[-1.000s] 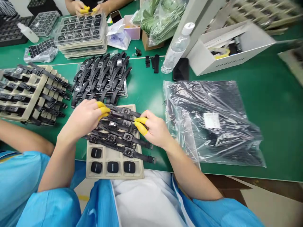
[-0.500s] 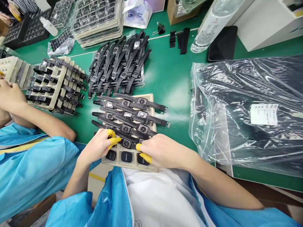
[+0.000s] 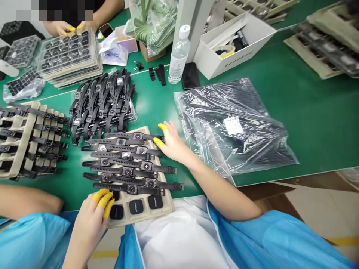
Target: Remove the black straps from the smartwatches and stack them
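A beige tray (image 3: 168, 200) lies at the table's front edge. Black-strapped smartwatches (image 3: 146, 165) lie across it in rows, sensor backs up. Along its near row sit dark square watch bodies (image 3: 136, 206) without straps showing. My left hand (image 3: 92, 215), with yellow cots on several fingers, rests at the tray's lower left corner, its fingers loosely bent beside a dark watch body; its thumb is hidden. My right hand (image 3: 175, 144) is open by the tray's upper right side, close to the strap ends. Yellow cots cover its thumb and a finger, which are apart.
A clear plastic bag (image 3: 252, 138) of black material lies right. Behind stand a water bottle (image 3: 179, 56), a phone (image 3: 191, 76) and a white box (image 3: 232, 63). Strapped watches (image 3: 103, 102) are heaped behind the tray; a loaded rack (image 3: 22, 145) and co-worker's arm (image 3: 30, 201) are left.
My right hand has left the near watch row, moving forward and opening. My left hand has shifted to the tray's lower left corner. The view has turned to the right.
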Tool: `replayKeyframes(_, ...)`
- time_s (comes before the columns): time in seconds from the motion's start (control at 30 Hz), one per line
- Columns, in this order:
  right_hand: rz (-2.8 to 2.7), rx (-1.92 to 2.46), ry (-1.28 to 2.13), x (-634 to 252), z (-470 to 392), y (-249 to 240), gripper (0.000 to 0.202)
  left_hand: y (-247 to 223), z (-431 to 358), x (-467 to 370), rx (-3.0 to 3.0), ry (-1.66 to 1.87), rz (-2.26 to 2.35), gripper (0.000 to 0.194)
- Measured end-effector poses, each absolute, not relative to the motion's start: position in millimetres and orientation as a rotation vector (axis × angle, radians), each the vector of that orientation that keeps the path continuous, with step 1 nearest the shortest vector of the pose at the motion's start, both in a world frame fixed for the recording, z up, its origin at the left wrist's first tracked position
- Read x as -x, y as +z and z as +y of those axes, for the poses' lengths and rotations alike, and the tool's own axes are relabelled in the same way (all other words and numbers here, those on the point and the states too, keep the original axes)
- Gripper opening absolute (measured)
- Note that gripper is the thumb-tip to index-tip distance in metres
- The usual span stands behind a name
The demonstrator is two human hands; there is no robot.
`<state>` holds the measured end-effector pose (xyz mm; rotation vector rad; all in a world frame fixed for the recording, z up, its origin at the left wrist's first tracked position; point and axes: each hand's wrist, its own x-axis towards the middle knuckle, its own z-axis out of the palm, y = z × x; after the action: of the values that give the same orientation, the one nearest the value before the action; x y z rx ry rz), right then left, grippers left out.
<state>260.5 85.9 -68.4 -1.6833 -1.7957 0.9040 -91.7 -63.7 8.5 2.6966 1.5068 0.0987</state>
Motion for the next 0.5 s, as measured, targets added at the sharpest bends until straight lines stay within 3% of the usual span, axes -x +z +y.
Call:
replayKeyframes(0.2, -1.863, 1.874, 0.745, -254.7, 90.0, -73.1, 0.057, 6.3, -74.9, 83.8, -2.778, -0.182, 1.625, 0.025)
replayKeyframes(0.5, -1.741, 1.964, 0.386, -291.8, 113.9, -83.8, 0.058, 3.5, -58.5, 89.1, -2.863, -0.201, 1.531, 0.021)
